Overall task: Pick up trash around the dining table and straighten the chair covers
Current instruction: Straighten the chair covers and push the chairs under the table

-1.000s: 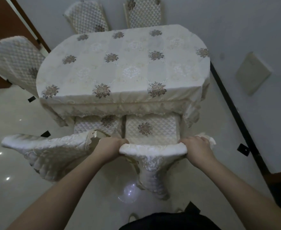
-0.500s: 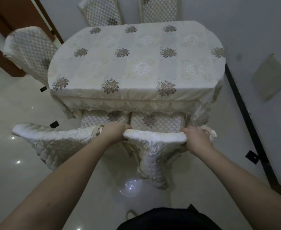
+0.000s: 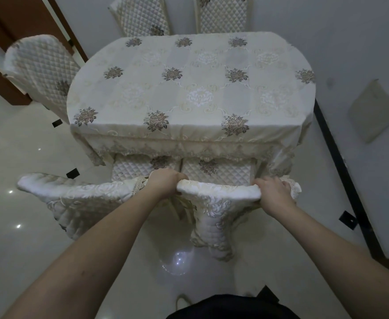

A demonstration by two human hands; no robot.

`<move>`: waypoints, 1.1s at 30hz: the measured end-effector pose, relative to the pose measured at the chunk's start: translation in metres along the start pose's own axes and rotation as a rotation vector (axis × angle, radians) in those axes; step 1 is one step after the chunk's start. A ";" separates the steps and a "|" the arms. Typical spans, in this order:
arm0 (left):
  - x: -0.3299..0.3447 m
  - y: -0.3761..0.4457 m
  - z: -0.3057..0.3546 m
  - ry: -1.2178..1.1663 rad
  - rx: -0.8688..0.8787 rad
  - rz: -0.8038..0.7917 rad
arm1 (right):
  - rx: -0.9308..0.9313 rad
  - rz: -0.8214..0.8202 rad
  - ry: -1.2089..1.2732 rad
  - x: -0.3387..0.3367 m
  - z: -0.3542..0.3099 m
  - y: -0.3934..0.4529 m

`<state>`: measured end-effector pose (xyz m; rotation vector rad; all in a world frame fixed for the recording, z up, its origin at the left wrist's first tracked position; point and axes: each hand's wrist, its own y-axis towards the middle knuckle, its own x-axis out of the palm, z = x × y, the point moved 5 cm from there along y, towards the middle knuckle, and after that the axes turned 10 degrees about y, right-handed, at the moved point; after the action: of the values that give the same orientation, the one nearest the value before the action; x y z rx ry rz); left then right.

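A dining table under a cream flowered cloth fills the middle of the view. Right in front of me stands a chair with a white embroidered chair cover draped over its backrest. My left hand grips the cover's left top corner and my right hand grips its right top corner. Both hands are closed on the fabric. The chair's quilted seat is tucked under the table edge. To the left stands a second chair with a matching cover. I see no trash.
Another covered chair stands at the table's left end, and two quilted chair backs stand on the far side. A white wall with a black skirting strip runs along the right. A glossy tiled floor lies to the left.
The chair and cover have slid in toward the table with both hands still on the cover's top corners. The view has shifted so the table sits further right.
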<state>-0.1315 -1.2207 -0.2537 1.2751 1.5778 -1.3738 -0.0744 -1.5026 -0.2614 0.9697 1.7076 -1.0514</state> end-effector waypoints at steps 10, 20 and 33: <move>0.006 0.001 -0.001 -0.028 -0.017 0.094 | -0.013 -0.026 -0.043 0.006 0.000 0.006; 0.012 0.000 -0.001 -0.187 -0.070 0.148 | -0.066 0.000 -0.061 0.010 0.003 0.009; 0.013 -0.003 0.005 -0.254 -0.163 0.101 | -0.183 0.029 0.088 0.010 0.013 0.005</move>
<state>-0.1387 -1.2219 -0.2662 1.0249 1.4005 -1.2624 -0.0695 -1.5120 -0.2750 0.9318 1.8211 -0.8283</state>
